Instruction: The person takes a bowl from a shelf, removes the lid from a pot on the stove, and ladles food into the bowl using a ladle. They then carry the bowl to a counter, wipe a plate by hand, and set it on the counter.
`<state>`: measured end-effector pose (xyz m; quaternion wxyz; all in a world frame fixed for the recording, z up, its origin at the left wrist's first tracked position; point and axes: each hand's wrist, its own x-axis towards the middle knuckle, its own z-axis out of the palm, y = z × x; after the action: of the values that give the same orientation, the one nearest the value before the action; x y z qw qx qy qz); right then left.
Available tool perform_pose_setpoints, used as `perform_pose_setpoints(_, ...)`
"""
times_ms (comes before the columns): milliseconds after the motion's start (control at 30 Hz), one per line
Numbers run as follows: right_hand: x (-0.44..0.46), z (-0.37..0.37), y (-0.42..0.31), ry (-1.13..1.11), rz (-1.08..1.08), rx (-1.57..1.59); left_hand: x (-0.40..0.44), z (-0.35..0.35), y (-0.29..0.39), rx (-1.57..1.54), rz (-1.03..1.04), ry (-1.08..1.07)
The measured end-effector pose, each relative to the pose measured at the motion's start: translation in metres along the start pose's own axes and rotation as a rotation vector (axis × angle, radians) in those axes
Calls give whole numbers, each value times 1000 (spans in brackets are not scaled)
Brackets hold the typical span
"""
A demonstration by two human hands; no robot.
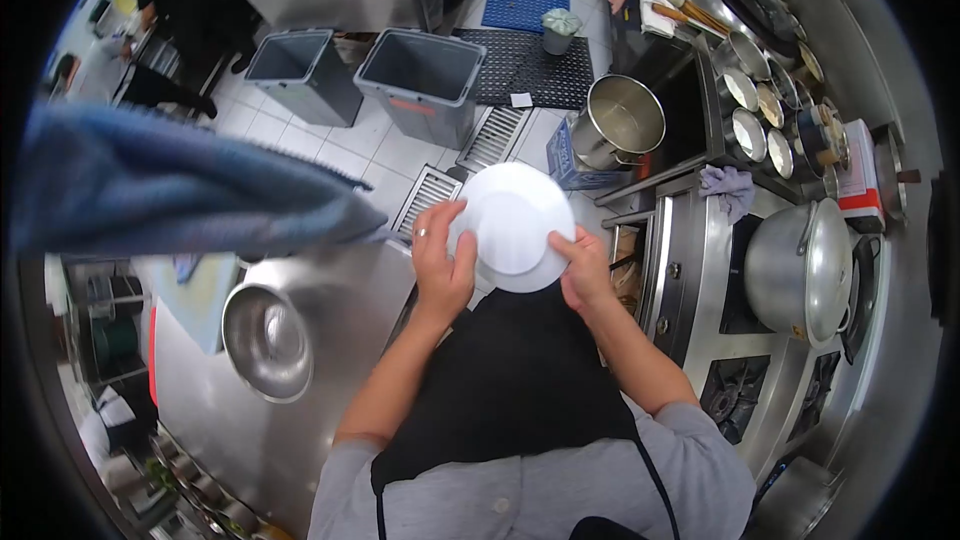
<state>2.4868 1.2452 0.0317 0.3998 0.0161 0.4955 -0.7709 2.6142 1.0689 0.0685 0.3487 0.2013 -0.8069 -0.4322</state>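
In front of my black apron I hold a white round plate [512, 230], its face turned up toward me. My left hand [440, 265], with a ring on one finger, is at the plate's left edge, thumb and fingertips against the rim. On the opposite side my right hand [583, 268] grips the rim, thumb on top and the other fingers mostly hidden beneath. A paler inner circle shows on the plate; whether it is the well or a second plate I cannot tell.
A blurred blue cloth [190, 185] hangs close at left, above a steel counter [340, 310] with a metal bowl [268, 342]. Grey bins [420, 85] stand ahead. To the right are a tall pot [622, 120] and a stove with a large lidded pot [797, 272]. People work at far left.
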Motion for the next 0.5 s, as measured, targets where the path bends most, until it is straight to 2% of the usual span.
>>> perform_pose_setpoints(33, 7, 5, -4, -1, -12, -64, 28, 19, -5, 44, 63, -29)
perform_pose_setpoints(133, 51, -8, -9, -266, -77, -445, 106, 86, -11, 165, 154, -72)
perform_pose_setpoints(233, 105, -9, -38, -252, -28, -244, 177, 142, -23, 265, 223, -80)
perform_pose_setpoints(400, 168, -5, -135, -204, -223, 28, 276, 179, -39, 193, 174, 51)
perform_pose_setpoints(500, 208, -1, -182, -214, -283, 163, 310, 195, -43, 14, -46, 104)
